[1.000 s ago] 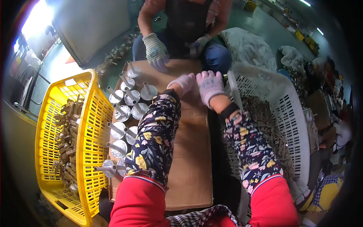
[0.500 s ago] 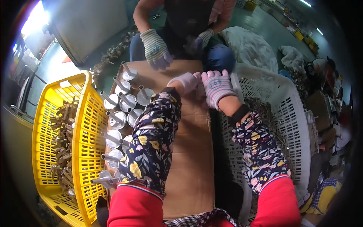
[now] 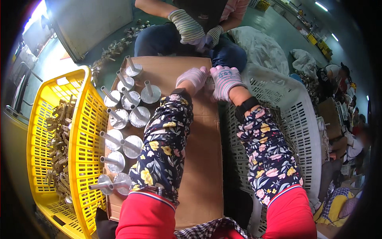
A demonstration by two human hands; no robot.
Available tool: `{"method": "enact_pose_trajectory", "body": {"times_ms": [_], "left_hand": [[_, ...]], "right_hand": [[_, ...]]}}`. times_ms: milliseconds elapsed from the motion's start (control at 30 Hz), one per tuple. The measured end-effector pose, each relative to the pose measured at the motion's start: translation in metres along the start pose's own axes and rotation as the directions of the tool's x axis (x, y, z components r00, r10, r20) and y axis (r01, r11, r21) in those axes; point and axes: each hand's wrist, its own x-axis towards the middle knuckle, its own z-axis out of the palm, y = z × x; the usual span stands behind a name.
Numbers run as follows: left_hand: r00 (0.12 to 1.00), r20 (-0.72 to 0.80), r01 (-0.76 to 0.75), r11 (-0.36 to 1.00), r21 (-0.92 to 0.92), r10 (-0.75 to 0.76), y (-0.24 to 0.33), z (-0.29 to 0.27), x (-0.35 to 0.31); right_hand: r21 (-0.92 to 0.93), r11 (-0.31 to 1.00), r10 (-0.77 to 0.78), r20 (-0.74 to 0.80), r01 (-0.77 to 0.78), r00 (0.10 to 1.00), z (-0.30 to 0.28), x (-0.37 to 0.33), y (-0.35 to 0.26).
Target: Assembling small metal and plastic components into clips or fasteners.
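1. Grey piece (image 3: 209, 84), indistinct; between left hand (image 3: 193, 77) and right hand (image 3: 227, 82).
2. Hands: gloved, pink-striped, fingers curled, near each other; whether gripping, cannot tell.
3. Cardboard (image 3: 201, 159), beneath; at its left, 12 visible metal discs with tubes (image 3: 151, 95).
4. Yellow basket (image 3: 74, 139), far left, holding metal parts (image 3: 61, 147); white basket (image 3: 304, 103), right.

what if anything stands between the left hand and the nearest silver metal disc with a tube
Nothing visible: only flat brown cardboard shows between the pink-gloved left hand and that round silver metal disc.
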Motion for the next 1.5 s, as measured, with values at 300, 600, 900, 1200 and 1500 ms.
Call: {"method": "enact_pose_trajectory", "body": {"times_ms": [300,600,900,1200,1500], "left_hand": [[0.988,-0.145,0.037,0.998,-0.058,-0.046,-0.003,0.004,-0.020],[0.994,-0.077,0.078,0.995,-0.061,-0.082,-0.001,0.004,-0.053],[0.958,0.286,0.009,0.995,-0.098,0.019,-0.025,0.029,-0.177],[0.944,0.015,-0.326,0.919,0.224,0.331,-0.039,0.055,-0.357],[0.970,0.219,-0.012,0.919,-0.393,0.106,-0.022,0.013,-0.461]], "right_hand": [[-0.036,0.999,-0.017,0.060,0.020,0.998,-0.012,0.006,-0.005],[-0.081,0.990,-0.100,0.148,0.113,0.984,-0.020,-0.015,-0.014],[0.038,0.961,-0.276,0.232,0.275,0.933,-0.036,-0.139,-0.041],[0.754,0.581,-0.573,0.113,0.306,0.812,-0.008,-0.242,-0.038],[0.396,-0.876,-0.353,-0.141,-0.274,0.925,0.086,-0.349,-0.109]]}}
